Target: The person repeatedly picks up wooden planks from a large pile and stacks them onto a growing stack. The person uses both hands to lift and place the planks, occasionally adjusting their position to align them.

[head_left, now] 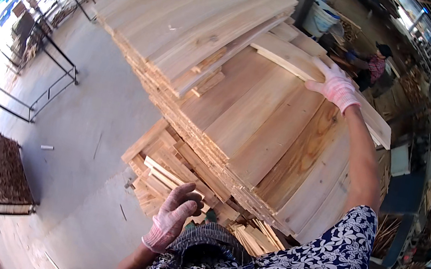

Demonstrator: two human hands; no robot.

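My right hand (334, 87), in a pink-and-white work glove, reaches far across a stack of flat wooden panels (269, 126). Its thumb presses at the near edge of a long pale wooden board (366, 114), and its fingers lie over the top. That board runs along the right far side of the stack, on top of the panels. Lower down, my left hand (173, 216), gloved alike, hangs beside the stack with its fingers loosely bent and nothing visible in them. Under it are loose wood strips (159, 173).
A higher pile of wide panels (191, 9) stands at the far left of the stack. Black metal frames (57, 83) stand on the grey floor (95, 130) at left. A white bucket (321, 19) and a co-worker in a checked shirt (376, 68) are beyond the stack.
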